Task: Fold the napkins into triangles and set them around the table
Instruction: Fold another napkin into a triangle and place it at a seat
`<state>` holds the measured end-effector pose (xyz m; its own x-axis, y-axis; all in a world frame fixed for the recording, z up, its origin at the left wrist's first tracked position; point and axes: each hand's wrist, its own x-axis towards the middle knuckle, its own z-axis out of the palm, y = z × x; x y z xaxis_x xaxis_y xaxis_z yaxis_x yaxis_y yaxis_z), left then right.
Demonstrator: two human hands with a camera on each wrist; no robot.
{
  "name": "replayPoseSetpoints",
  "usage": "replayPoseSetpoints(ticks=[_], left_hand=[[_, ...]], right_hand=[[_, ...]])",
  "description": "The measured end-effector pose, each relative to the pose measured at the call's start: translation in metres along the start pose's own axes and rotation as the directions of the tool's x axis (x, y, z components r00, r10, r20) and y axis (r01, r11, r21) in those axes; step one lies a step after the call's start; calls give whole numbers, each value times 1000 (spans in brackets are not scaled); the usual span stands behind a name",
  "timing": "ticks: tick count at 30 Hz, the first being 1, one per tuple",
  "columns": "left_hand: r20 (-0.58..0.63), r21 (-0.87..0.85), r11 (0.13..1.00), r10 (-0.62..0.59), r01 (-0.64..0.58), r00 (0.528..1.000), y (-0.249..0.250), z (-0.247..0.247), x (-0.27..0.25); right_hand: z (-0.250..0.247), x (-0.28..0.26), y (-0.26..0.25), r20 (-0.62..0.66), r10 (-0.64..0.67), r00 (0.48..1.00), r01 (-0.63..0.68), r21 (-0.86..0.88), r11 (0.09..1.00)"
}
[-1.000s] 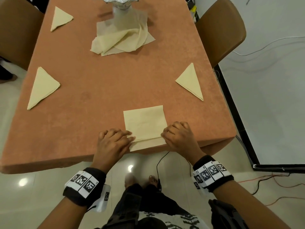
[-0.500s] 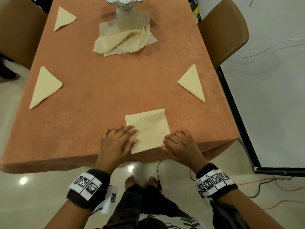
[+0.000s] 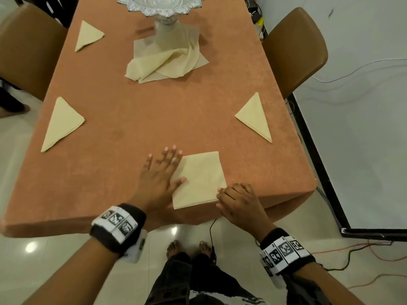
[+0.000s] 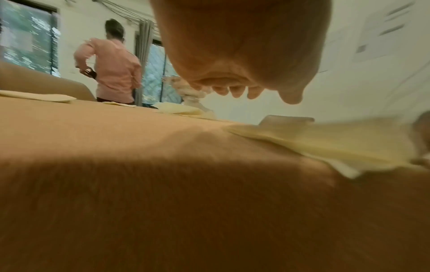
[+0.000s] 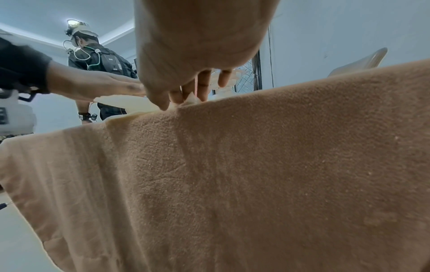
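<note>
A pale yellow napkin [image 3: 200,179], folded into a square, lies at the near edge of the table [image 3: 132,133]. My left hand [image 3: 161,170] rests flat on its left edge, fingers straight and spread. My right hand [image 3: 236,198] has curled fingers pinching the napkin's near right corner [image 5: 189,98]. Three folded triangle napkins lie around the table: one at the left [image 3: 60,124], one at the far left [image 3: 87,35], one at the right [image 3: 255,116]. A loose pile of napkins [image 3: 165,62] sits at the far middle. The left wrist view shows the square napkin [image 4: 337,141] blurred.
A silver pedestal bowl [image 3: 163,7] stands on the napkin pile. Brown chairs stand at the left [image 3: 26,51] and right [image 3: 295,51] of the table. Cables [image 3: 363,249] lie on the floor at the right. Another person [image 4: 111,64] stands beyond the table.
My left hand opened from curled fingers and slid forward along the napkin's left edge. My right hand stayed at the near right corner. The napkin shifted slightly.
</note>
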<state>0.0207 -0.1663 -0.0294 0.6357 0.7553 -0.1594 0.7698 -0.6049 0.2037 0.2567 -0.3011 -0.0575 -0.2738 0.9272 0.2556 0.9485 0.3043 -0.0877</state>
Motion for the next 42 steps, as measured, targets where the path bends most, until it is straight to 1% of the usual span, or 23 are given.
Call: replayPoseSetpoints(ticks=[1, 2, 4, 9, 12, 14, 15, 17, 18, 22, 23, 24, 26, 27, 29, 31, 33, 35, 37, 38, 39, 41, 42], left_hand=[[14, 17, 998, 58, -58, 998, 7, 9, -9], [45, 23, 997, 74, -75, 996, 12, 17, -17], [110, -5, 1000, 30, -30, 993, 12, 29, -26], [63, -143, 989, -18, 27, 998, 6, 22, -20], [97, -97, 995, 0, 9, 995, -7, 20, -8], [128, -42, 999, 33, -28, 991, -15, 21, -2], [131, -33, 999, 44, -40, 990, -16, 22, -1], [127, -31, 998, 52, -49, 991, -17, 23, -1], [129, -25, 999, 51, -48, 990, -17, 24, 0], [164, -35, 999, 27, -22, 986, -20, 24, 2], [176, -67, 997, 34, -23, 984, -22, 22, 2], [187, -113, 993, 47, -26, 981, -24, 20, 2], [199, -176, 983, 79, -43, 977, -28, 17, 1], [204, -160, 985, 93, -61, 975, -30, 15, 1], [209, -67, 993, 106, -93, 972, -32, 15, 1], [202, -6, 995, 95, -96, 975, -32, 16, 1], [202, -2, 996, 92, -93, 975, -32, 16, 1], [202, -10, 996, 93, -93, 975, -32, 16, 1], [211, -3, 995, 96, -97, 973, -32, 15, 1], [217, 1, 995, 99, -102, 971, -31, 16, 1], [214, 2, 994, 102, -105, 971, -31, 17, 1], [201, -8, 994, 107, -107, 974, -32, 17, 0], [201, -10, 994, 109, -109, 974, -33, 18, -1]], right_hand=[[-1, -1, -1, 6, 2, 1000, -2, 1, 1000], [-1, -2, -1, 13, 5, 1000, -5, 5, 1000], [-4, -1, -2, 21, 15, 1000, -15, 7, 1000], [-15, 33, -15, 33, 133, 991, -133, -21, 991], [-14, 63, -30, 39, 200, 979, -202, 58, 978], [-9, 82, -38, 130, 232, 964, -248, 125, 961], [-4, 89, -40, 211, 238, 948, -268, 128, 955], [6, 94, -37, 361, 263, 895, -317, 98, 943], [9, 92, -32, 388, 294, 874, -347, 72, 935], [7, 75, -11, 335, 493, 803, -522, -4, 853], [4, 75, -11, 315, 525, 791, -555, 7, 832], [3, 79, -15, 284, 529, 800, -559, 30, 829], [2, 94, -30, 252, 447, 859, -479, 85, 873], [6, 101, -38, 271, 384, 883, -424, 108, 899], [18, 106, -49, 353, 307, 884, -370, 124, 921], [27, 101, -45, 372, 331, 867, -385, 80, 919], [28, 90, -30, 359, 396, 845, -435, 30, 900], [22, 76, -11, 334, 495, 802, -519, -19, 854], [10, 69, 1, 317, 591, 742, -614, -33, 789], [5, 73, -1, 303, 603, 738, -629, -17, 778], [1, 82, -9, 282, 575, 768, -603, 18, 797], [6, 101, -39, 276, 442, 854, -483, 101, 870], [12, 107, -51, 297, 399, 867, -450, 125, 884]])
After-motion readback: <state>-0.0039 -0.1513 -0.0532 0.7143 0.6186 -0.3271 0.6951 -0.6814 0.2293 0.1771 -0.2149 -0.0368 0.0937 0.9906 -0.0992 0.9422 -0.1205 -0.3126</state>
